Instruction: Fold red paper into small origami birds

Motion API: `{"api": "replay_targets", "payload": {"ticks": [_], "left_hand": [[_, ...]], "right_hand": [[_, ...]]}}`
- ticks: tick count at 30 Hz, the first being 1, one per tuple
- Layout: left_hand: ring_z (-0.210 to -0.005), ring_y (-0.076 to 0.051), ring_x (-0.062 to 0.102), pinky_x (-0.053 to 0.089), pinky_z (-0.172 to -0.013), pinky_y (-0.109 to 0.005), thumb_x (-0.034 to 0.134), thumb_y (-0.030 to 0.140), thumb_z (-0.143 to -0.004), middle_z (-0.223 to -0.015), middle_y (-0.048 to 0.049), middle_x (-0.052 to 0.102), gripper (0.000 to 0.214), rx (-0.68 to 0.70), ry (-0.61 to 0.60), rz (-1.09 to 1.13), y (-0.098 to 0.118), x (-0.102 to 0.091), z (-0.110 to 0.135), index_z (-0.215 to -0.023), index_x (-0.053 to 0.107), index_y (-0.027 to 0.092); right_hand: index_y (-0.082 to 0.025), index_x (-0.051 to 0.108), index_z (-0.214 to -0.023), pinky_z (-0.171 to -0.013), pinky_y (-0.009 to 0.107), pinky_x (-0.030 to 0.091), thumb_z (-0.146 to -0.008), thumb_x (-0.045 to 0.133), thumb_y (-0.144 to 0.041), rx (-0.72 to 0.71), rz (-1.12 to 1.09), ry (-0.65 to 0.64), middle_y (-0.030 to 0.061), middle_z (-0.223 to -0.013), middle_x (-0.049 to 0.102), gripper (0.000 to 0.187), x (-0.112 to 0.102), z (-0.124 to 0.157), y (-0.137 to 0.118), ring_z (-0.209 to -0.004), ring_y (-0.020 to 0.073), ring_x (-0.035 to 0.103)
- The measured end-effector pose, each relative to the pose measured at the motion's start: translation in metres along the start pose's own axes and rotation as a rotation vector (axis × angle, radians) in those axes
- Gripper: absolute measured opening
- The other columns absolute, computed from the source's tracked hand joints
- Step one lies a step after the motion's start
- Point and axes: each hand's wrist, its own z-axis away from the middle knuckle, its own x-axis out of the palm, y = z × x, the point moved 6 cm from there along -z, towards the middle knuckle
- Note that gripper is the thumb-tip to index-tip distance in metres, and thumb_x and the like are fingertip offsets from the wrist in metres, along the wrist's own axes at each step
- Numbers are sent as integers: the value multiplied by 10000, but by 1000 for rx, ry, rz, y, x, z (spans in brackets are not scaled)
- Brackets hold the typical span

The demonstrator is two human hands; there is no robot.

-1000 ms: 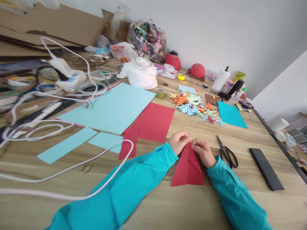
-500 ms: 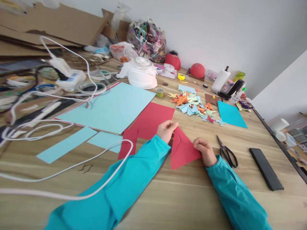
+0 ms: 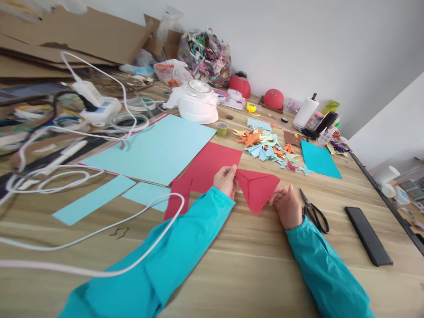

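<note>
Both my hands hold a folded red paper triangle just above the wooden table. My left hand pinches its left corner with closed fingers. My right hand grips the right edge from below, fingers curled round it. The triangle's point faces down toward me. A crease runs across its face. Teal sleeves cover both arms.
A red sheet and a large light blue sheet lie behind my left hand. Black scissors and a black phone lie to the right. A pile of small folded paper shapes sits further back. White cables cross the left side.
The red paper was lying flat with its point away from me. Both hands lifted it and turned it round, so the point now faces me.
</note>
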Motion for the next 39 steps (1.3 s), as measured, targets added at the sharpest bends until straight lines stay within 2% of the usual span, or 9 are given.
{"api": "replay_targets", "payload": {"ticks": [4,7,10,15,22,26,29,33,39], "left_hand": [[-298,-63,413,302,-318,-158,694,396,-641,-383,95,457,350,55,81,14,0,-3,-1,-668,423,176],[-297,-68,412,325,-324,-167,704,427,-628,-379,102,447,382,102,54,23,-1,0,1,-680,415,182],[-380,-85,499,398,-367,-183,746,452,-566,-473,77,526,434,109,-74,22,-5,9,7,-694,435,177],[-493,-150,598,510,-446,-266,780,461,-515,-524,35,576,464,-29,-305,-75,-19,22,21,-693,480,155],[-525,-150,625,532,-462,-257,782,473,-501,-545,40,593,483,-13,-254,-42,-22,19,23,-688,475,151],[-502,-150,625,546,-487,-267,788,465,-502,-496,29,592,471,-84,-401,-155,-26,29,32,-677,495,140],[-447,-142,608,538,-449,-269,795,461,-489,-519,9,610,471,-161,-547,-268,-31,36,43,-652,507,126],[-413,-127,592,506,-394,-244,777,437,-537,-572,-4,622,418,-197,-685,-373,-37,41,57,-644,532,115],[-444,-127,605,507,-426,-234,733,437,-596,-631,-43,651,383,-259,-748,-446,-44,41,64,-699,597,94]], "right_hand": [[-191,648,-762,-573,313,424,-763,356,-712,-83,142,-121,35,-594,602,596,9,6,-3,-580,181,546],[-184,649,-740,-596,304,442,-712,568,-615,-139,407,-216,31,-651,614,439,19,14,0,-617,169,536],[-197,658,-826,-601,303,472,-662,706,-464,-159,559,-129,14,-668,623,317,13,9,5,-624,161,537],[-226,647,-662,-486,340,473,-697,602,-593,-171,548,-59,12,-496,549,371,-5,-16,9,-501,176,500],[-248,673,-781,-615,317,484,-560,795,-358,-185,613,-130,2,-721,642,276,13,11,2,-637,165,552],[-219,662,-645,-668,320,473,-743,647,-412,-182,488,48,26,-669,648,217,3,9,-1,-653,165,565],[-185,656,-647,-573,292,443,-723,668,-413,-145,253,163,16,-601,630,241,-11,0,2,-552,136,528],[-174,668,-668,-579,276,430,-690,706,-356,-120,221,81,-4,-587,621,187,-9,-3,5,-550,122,528],[-180,641,-562,-539,264,395,-653,726,-347,-119,323,8,-32,-509,550,208,1,4,0,-517,112,479]]}}
